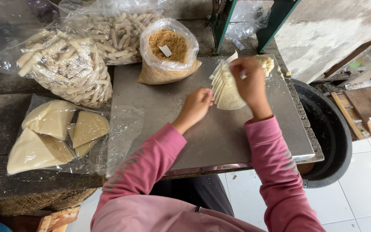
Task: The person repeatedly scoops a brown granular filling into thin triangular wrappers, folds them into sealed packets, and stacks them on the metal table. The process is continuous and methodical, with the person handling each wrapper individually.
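A fanned stack of thin, pale triangular dough sheets (226, 88) lies on a grey metal tray (202, 133). My right hand (249, 79) rests on top of the stack, fingers curled, pinching something small and white at its far end. My left hand (197, 105) sits just left of the stack, fingers curled at its edge, apparently touching the lowest sheet. A lump of white filling (266, 63) lies beyond my right hand. Both arms wear pink sleeves.
An open plastic bag of brown crumbs (168, 45) stands at the tray's far edge. Bags of rolled pale sticks (67, 64) and a bag of triangular wrapper stacks (52, 133) lie on the dark wooden table at left. A black basin (329, 133) sits right, over white tiles.
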